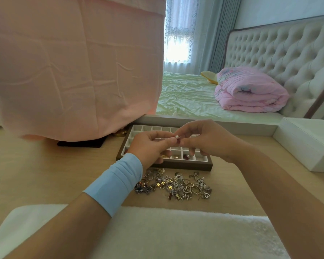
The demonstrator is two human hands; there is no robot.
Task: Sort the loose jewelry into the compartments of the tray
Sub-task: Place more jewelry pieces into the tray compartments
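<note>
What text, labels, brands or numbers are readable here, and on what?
None readable.
Brown-framed tray with white compartments: no print visible.
Pile of loose silver and gold jewelry: charms too small to tell any marking.
Small pearl-tipped piece pinched between left hand and right hand: too small to tell.
Light blue wristband: plain.
White box at right: plain.

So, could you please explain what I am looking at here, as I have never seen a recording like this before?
There is no machine here: a person wears one camera on the head, looking down at their two bare hands. The left hand and the right hand together pinch a small pearl piece above a tray of little compartments. A few near compartments already hold pieces. A pile of loose jewelry lies on the wooden table, on the person's side of the tray. A pink cloth hangs at the left.
</note>
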